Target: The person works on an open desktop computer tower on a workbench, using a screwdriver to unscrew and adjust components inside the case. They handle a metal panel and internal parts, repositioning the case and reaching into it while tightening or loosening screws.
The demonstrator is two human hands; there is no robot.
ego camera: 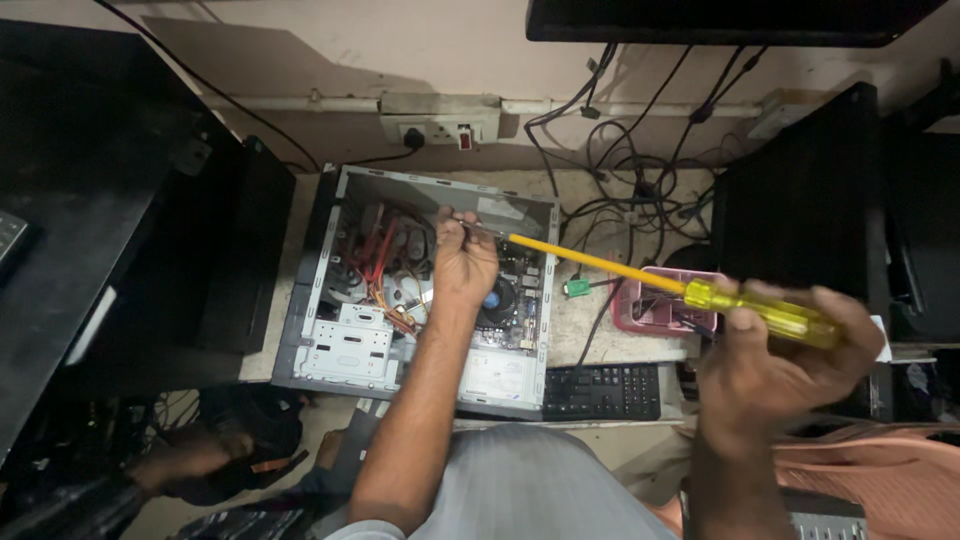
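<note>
Nearest the camera, the right hand (775,375) is blurred but plainly wrapped around the clear yellow plastic handle of a long yellow-shafted screwdriver (700,295), fingers curled tight on the grip. The shaft runs up and left, and its tip sits right by the left hand (465,262), inside the open grey metal computer case (345,350) lying on its side on the floor.

That left hand is down over the green circuit board (525,290), fingertips pinched together at the screwdriver's tip; whether they hold a screw or only steady the blade, I cannot tell.

So where does the job stand? The side panel is already off, the inside is laid bare, and red and orange cables (380,260) are still bundled in place. The board looks seated, with its round black cooling fan (497,300) still on, so most of the inside work appears left to do.

Further out, a black keyboard (600,392) lies by the case's near right corner, a pink plastic tray (660,305) beyond it, and a white wall socket (440,125) at the far wall.
</note>
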